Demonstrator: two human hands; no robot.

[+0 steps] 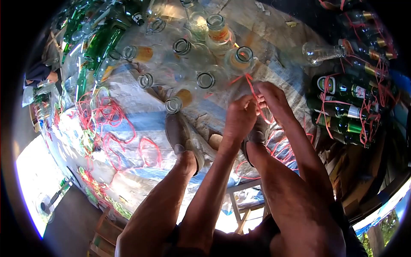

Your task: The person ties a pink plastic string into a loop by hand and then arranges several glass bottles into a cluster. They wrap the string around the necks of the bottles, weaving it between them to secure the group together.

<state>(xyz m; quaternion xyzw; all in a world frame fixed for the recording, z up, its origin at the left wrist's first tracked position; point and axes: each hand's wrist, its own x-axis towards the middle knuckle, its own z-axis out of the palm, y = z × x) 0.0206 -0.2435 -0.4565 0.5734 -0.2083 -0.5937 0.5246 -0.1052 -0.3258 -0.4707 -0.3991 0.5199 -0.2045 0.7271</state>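
Note:
My left hand (pixel 242 115) and my right hand (pixel 270 97) are close together above my foot, right of the middle. Both have closed fingers on a pink string (pixel 252 88), which runs up from them toward the bottles and hangs down below. Just beyond the hands stand clear glass bottles, among them one with its open mouth (pixel 244 54) toward me and another (pixel 206 80) to its left. More clear bottles lie or stand further left, some with orange labels (pixel 144 54).
Green bottles tied with pink string (pixel 342 111) lie at the right. Loose green bottles (pixel 102 47) are heaped at the upper left. Tangled pink string (pixel 107 115) lies on the sheet at the left. A co-worker's hand (pixel 52 77) shows at the far left.

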